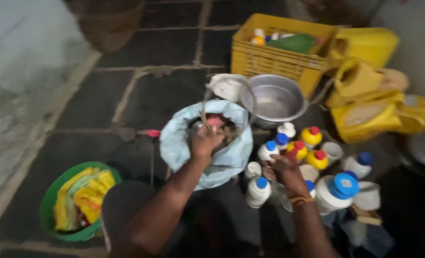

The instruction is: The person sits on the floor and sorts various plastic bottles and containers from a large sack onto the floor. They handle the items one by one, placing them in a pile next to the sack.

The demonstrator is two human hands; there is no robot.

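My left hand [204, 142] reaches down into the mouth of a light blue bag [181, 143] that sits in a pail with a thin wire handle [204, 107]. Its fingers curl among pinkish and dark contents; blur hides any grip. My right hand [283, 171], a thread band on its wrist, hovers with fingers apart over a cluster of small bottles. Closest to it are a white bottle with a blue cap [268, 150], a red-capped yellow bottle [296, 149] and another white bottle [259, 191].
A steel bowl [274, 100] stands behind the bag, a yellow crate [270, 59] with bottles behind that. Yellow sacks [365, 114] lie at right. A green basin [50, 205] of yellow packets sits lower left. A large white jar with blue lid [337, 191] stands at right. Dark stone floor.
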